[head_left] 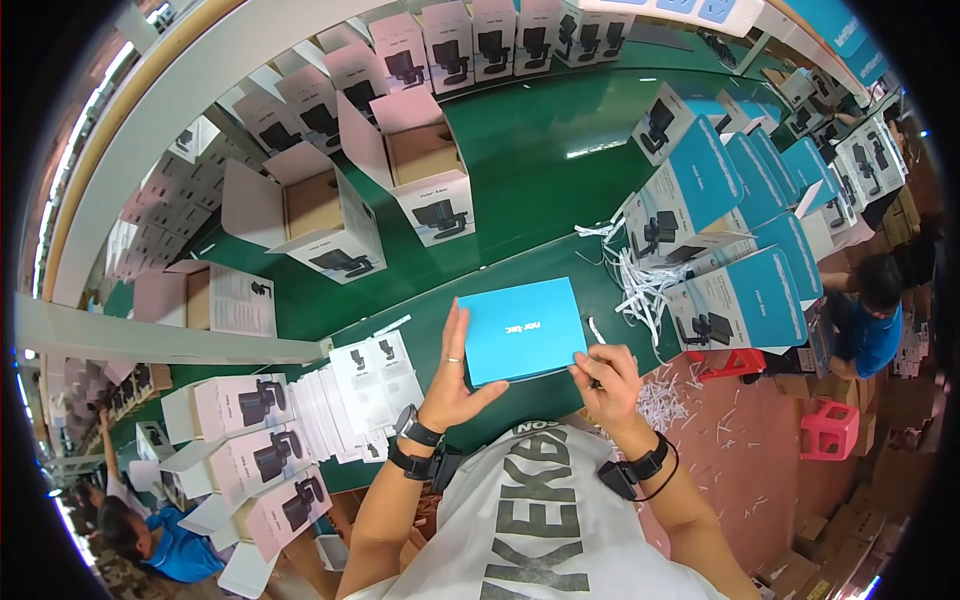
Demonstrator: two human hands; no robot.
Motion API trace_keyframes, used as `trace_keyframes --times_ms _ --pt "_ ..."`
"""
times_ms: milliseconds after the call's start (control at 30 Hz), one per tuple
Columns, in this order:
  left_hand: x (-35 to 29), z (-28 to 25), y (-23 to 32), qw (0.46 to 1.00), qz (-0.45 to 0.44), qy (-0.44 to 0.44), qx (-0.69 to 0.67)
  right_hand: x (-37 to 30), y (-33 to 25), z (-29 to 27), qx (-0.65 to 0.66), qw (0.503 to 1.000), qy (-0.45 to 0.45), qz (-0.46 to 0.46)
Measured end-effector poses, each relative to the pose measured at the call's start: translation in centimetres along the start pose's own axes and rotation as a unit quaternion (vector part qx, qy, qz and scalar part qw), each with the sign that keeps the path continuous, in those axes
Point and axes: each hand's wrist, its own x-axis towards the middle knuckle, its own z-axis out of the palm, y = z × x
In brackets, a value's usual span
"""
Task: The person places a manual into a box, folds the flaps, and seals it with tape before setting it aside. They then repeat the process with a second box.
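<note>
A flat blue box (523, 330) with pale lettering is held in front of my chest, above the green bench. My left hand (452, 372) grips its left side, fingers along the edge and thumb at the lower edge. At the lower right corner, the fingers of my right hand (606, 382) are pinched together on the box edge; whether they also hold something small cannot be seen. A thin white strip (596, 330) lies just right of the box. Close to my left hand is a stack of printed leaflets (375, 372) on the bench.
Open white cartons (440, 205) stand across the green bench (540, 130). At right are cartons with raised blue lids (768, 290) beside a heap of white paper strips (640, 290). More cartons (255, 455) line the left. A pink stool (829, 430) stands on the floor; co-workers sit on both sides.
</note>
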Motion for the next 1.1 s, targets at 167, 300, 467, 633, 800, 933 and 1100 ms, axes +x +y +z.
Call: trace_keyframes --times_ms 167,300,467,633,800,933,1100 --pt "0.2 -1.7 -0.2 0.992 0.073 -0.041 0.094 0.9 -0.7 -1.0 0.013 0.999 -0.045 0.02" --pt "1.1 -3.3 3.9 0.975 0.071 -0.089 0.191 0.5 0.2 -1.4 0.032 0.997 -0.069 -0.03" --pt "3.1 -2.3 12.5 0.874 0.03 -0.159 0.457 0.0 0.6 -2.1 0.03 0.99 -0.114 -0.071" --pt "5.4 1.6 10.3 0.853 0.108 -0.202 0.469 0.1 -0.8 -0.7 0.026 0.99 -0.137 -0.038" --pt "5.7 3.6 8.4 0.81 0.119 -0.164 0.551 -2.0 0.9 0.2 0.006 0.995 -0.089 -0.04" --pt "5.8 3.2 8.9 0.823 0.102 -0.17 0.533 -1.0 2.0 -0.8 -0.006 0.991 -0.127 -0.052" --pt "6.0 1.0 9.6 0.821 0.104 -0.204 0.524 -0.3 2.1 -0.4 0.035 0.995 -0.091 -0.03"
